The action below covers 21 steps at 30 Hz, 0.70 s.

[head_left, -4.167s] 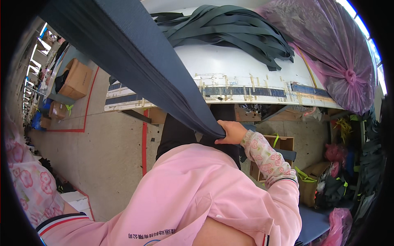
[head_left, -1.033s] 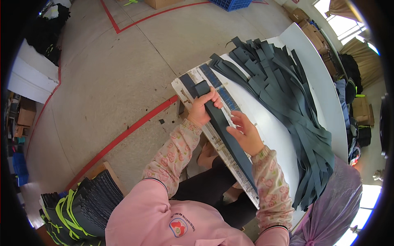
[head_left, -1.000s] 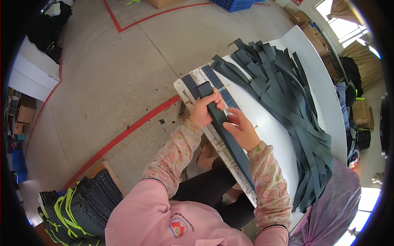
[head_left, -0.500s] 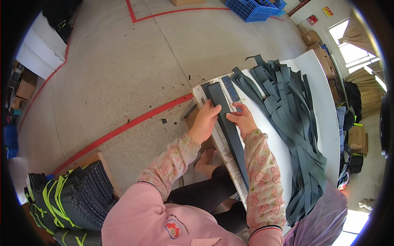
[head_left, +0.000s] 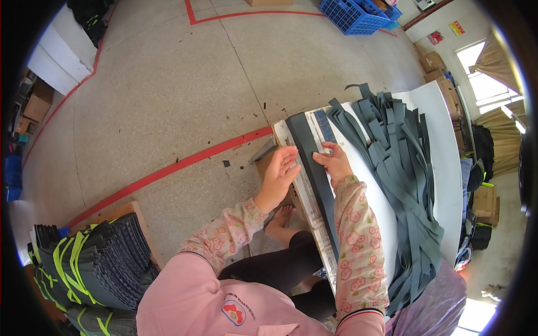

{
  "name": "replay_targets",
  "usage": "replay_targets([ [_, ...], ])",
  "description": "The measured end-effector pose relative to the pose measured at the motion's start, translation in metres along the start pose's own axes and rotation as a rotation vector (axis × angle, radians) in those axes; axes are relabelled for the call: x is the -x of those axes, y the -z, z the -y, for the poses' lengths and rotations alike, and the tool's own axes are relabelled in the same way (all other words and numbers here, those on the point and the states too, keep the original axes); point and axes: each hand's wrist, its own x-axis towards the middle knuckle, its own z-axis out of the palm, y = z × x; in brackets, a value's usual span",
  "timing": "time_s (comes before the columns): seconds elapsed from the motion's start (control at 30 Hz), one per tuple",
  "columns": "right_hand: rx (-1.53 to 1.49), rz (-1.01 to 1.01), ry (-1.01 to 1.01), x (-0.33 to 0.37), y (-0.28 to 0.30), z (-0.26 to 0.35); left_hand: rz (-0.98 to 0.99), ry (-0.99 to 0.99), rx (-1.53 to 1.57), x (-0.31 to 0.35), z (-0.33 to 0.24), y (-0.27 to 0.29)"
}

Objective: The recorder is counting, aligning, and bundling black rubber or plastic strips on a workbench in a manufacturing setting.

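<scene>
A long dark grey-green fabric strip [head_left: 309, 147] lies flat along the left edge of the white table [head_left: 386, 229]. Just left of the strip, my left hand [head_left: 279, 172] is lifted off it, fingers loosely curved and holding nothing. My right hand [head_left: 336, 163] is at the strip's right edge. Its thumb tip touches or hovers over the strip, and the fingers reach out apart from the thumb. Beside my right forearm spreads a large tangled heap of similar loose strips [head_left: 395, 168]. A blue-marked band [head_left: 323, 124] runs along the table by the strip's far end.
Bundles of dark folded fabric [head_left: 115, 257] tied with yellow-green strips stand at the lower left. Purple sheeting [head_left: 431, 305] hangs at the table's near right. A blue crate [head_left: 350, 15] sits on the floor far off. Red floor lines [head_left: 179, 163] and dark scraps [head_left: 226, 163] mark the floor.
My left hand has let go of the strip and moved slightly left. The strip, slanted across the table edge before, now lies along it. My right hand has barely moved.
</scene>
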Motion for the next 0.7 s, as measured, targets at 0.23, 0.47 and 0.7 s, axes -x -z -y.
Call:
replay_targets([
  [0.23, -0.049, -0.016, -0.002, 0.002, 0.000, 0.001, 0.015, -0.255, -0.375, -0.017, -0.004, -0.008],
  [0.47, -0.050, 0.000, -0.005, 0.004, 0.004, 0.001, 0.126, -0.609, -0.750, -0.054, -0.018, -0.016],
  [0.7, 0.022, -0.023, -0.007, -0.003, 0.004, 0.003, 0.187, -0.648, -0.882, -0.068, -0.005, -0.014],
])
